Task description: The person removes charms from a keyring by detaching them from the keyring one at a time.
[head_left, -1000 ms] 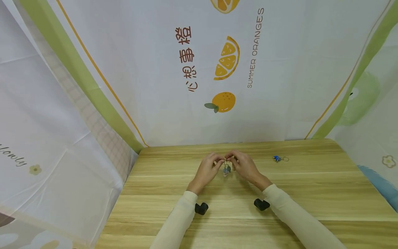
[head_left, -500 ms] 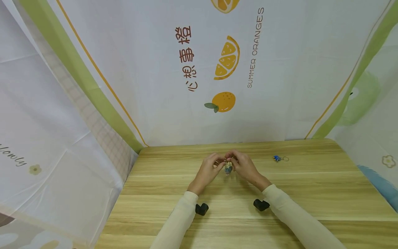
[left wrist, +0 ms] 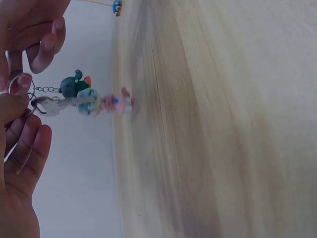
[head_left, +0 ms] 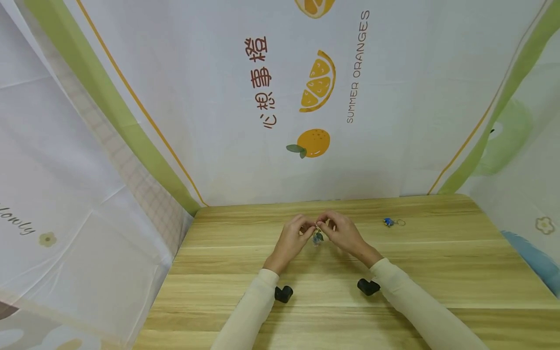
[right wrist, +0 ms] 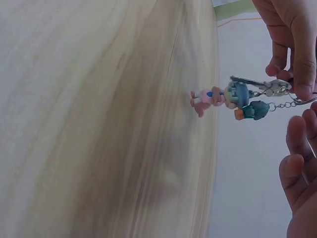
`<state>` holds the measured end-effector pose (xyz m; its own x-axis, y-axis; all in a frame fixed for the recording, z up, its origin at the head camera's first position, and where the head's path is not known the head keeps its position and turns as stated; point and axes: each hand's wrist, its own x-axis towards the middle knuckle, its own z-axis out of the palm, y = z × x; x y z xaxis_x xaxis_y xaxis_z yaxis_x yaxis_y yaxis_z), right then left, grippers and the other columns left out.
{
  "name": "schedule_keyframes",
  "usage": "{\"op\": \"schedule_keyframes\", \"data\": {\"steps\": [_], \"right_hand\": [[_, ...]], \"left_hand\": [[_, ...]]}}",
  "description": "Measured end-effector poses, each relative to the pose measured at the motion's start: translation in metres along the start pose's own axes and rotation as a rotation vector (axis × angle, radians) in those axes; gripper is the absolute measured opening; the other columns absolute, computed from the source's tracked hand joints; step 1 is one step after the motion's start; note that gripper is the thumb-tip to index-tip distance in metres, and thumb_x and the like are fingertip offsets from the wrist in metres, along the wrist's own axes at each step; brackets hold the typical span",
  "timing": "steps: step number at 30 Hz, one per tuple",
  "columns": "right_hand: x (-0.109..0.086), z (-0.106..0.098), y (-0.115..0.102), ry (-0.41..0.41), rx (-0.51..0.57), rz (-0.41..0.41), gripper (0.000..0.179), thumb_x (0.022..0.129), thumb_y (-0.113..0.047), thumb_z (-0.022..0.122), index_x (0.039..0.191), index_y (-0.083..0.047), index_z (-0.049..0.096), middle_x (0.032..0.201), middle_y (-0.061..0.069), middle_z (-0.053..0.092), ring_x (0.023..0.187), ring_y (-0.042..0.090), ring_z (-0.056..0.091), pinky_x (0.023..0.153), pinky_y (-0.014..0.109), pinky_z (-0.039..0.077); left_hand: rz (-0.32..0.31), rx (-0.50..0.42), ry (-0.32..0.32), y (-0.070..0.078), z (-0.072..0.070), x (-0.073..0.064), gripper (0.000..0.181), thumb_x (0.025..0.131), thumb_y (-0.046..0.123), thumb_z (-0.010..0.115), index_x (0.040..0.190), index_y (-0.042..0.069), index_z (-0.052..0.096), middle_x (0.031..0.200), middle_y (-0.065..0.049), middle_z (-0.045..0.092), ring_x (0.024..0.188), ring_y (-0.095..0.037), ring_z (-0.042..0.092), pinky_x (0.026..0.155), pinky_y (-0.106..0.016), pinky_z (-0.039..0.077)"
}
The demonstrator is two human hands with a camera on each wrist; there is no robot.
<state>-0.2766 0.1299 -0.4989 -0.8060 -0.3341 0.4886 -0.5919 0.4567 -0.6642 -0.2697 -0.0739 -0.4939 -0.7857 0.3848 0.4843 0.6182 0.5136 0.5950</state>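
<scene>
A key ring (left wrist: 22, 89) is pinched between the fingertips of my left hand (head_left: 289, 240) and my right hand (head_left: 345, 236), which meet over the middle of the table's far half. From the ring hang a silver key (right wrist: 275, 88), a small dark green figure (left wrist: 74, 87) on a short chain, and a pink doll figure (right wrist: 213, 95) with a pale blue hat. In the left wrist view the left thumb lies over the ring. The charms dangle below the fingers, above the wooden table (head_left: 323, 311).
A blue figure keychain (head_left: 389, 222) with its own ring lies on the table, right of the hands. Black camera mounts (head_left: 369, 287) stick out at both wrists. A white curtain with orange prints (head_left: 218, 121) hangs behind the table's far edge.
The dangling charms swing and turn slightly below the fingers. Both hands stay in nearly the same place, fingertips shifting a little at the ring.
</scene>
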Motion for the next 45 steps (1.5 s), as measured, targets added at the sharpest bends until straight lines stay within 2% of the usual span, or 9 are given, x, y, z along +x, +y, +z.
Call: {"op": "schedule_keyframes", "data": {"steps": [5, 12, 17, 22, 27, 31, 35, 39, 45], "right_hand": [[-0.0005, 0.0005, 0.0010, -0.008, -0.019, -0.021, 0.006, 0.105, -0.016, 0.069, 0.101, -0.013, 0.073, 0.090, -0.003, 0.071, 0.067, 0.003, 0.053, 0.060, 0.024, 0.048], [-0.0006, -0.0006, -0.0027, -0.047, 0.025, 0.004, 0.010, 0.103, -0.008, 0.065, 0.097, -0.014, 0.070, 0.087, -0.003, 0.069, 0.064, 0.003, 0.049, 0.058, 0.025, 0.044], [-0.0023, -0.0002, -0.0033, -0.050, 0.046, 0.027, 0.009, 0.103, -0.008, 0.064, 0.098, -0.013, 0.070, 0.087, -0.002, 0.068, 0.065, 0.004, 0.048, 0.059, 0.025, 0.044], [-0.0047, 0.0015, -0.0019, -0.051, 0.074, 0.057, 0.008, 0.104, -0.007, 0.064, 0.100, -0.011, 0.069, 0.089, 0.000, 0.070, 0.066, 0.005, 0.052, 0.060, 0.024, 0.046], [-0.0056, 0.0024, -0.0015, -0.070, 0.144, 0.063, 0.010, 0.103, -0.005, 0.061, 0.099, -0.006, 0.069, 0.084, 0.006, 0.073, 0.061, 0.015, 0.060, 0.052, 0.024, 0.044], [-0.0058, 0.0028, -0.0001, -0.085, 0.179, 0.053, 0.011, 0.104, -0.003, 0.059, 0.099, -0.003, 0.069, 0.080, 0.008, 0.074, 0.053, 0.010, 0.055, 0.046, 0.023, 0.042], [-0.0056, 0.0032, 0.0003, -0.089, 0.197, 0.052, 0.014, 0.105, -0.002, 0.056, 0.098, -0.005, 0.067, 0.079, 0.008, 0.073, 0.049, 0.004, 0.047, 0.045, 0.023, 0.042], [-0.0054, 0.0039, 0.0007, -0.100, 0.223, 0.066, 0.017, 0.106, -0.001, 0.054, 0.096, -0.008, 0.065, 0.079, 0.010, 0.071, 0.048, 0.005, 0.047, 0.045, 0.024, 0.044], [-0.0050, 0.0036, -0.0003, -0.118, 0.287, 0.110, 0.016, 0.108, -0.002, 0.053, 0.096, -0.002, 0.064, 0.081, 0.020, 0.071, 0.050, 0.007, 0.049, 0.048, 0.025, 0.046]], "left_hand": [[-0.022, 0.010, -0.014, 0.0019, -0.0015, -0.0007, 0.010, 0.103, 0.010, 0.071, 0.111, 0.006, 0.075, 0.102, -0.006, 0.072, 0.087, -0.015, 0.069, 0.079, -0.024, 0.060], [0.031, 0.017, 0.024, 0.0018, 0.0004, -0.0011, 0.008, 0.102, 0.009, 0.073, 0.109, 0.005, 0.075, 0.099, -0.007, 0.071, 0.084, -0.016, 0.069, 0.075, -0.025, 0.060], [0.038, 0.006, 0.032, 0.0019, 0.0015, -0.0019, 0.009, 0.102, 0.009, 0.073, 0.110, 0.005, 0.076, 0.100, -0.006, 0.071, 0.084, -0.016, 0.069, 0.074, -0.025, 0.060], [0.032, 0.006, 0.036, 0.0016, 0.0011, -0.0026, 0.009, 0.101, 0.008, 0.073, 0.110, 0.005, 0.076, 0.101, -0.006, 0.072, 0.085, -0.015, 0.069, 0.075, -0.024, 0.060], [0.046, 0.012, 0.033, 0.0011, 0.0003, -0.0023, 0.008, 0.101, 0.008, 0.073, 0.108, 0.006, 0.076, 0.100, -0.005, 0.073, 0.084, -0.015, 0.069, 0.074, -0.023, 0.060], [0.071, 0.017, 0.040, 0.0012, -0.0002, -0.0025, 0.006, 0.100, 0.008, 0.075, 0.105, 0.006, 0.076, 0.097, -0.005, 0.074, 0.083, -0.015, 0.070, 0.074, -0.022, 0.060], [0.089, 0.024, 0.051, 0.0010, -0.0005, -0.0026, 0.005, 0.100, 0.008, 0.075, 0.104, 0.007, 0.077, 0.096, -0.004, 0.075, 0.083, -0.014, 0.070, 0.074, -0.022, 0.060], [0.093, 0.033, 0.055, 0.0017, -0.0011, -0.0027, 0.005, 0.099, 0.008, 0.076, 0.104, 0.007, 0.077, 0.097, -0.004, 0.075, 0.084, -0.014, 0.070, 0.076, -0.025, 0.061], [0.076, 0.019, 0.050, 0.0019, -0.0011, -0.0032, 0.005, 0.100, 0.007, 0.074, 0.104, 0.006, 0.077, 0.099, -0.005, 0.075, 0.085, -0.016, 0.071, 0.078, -0.034, 0.063]]}}
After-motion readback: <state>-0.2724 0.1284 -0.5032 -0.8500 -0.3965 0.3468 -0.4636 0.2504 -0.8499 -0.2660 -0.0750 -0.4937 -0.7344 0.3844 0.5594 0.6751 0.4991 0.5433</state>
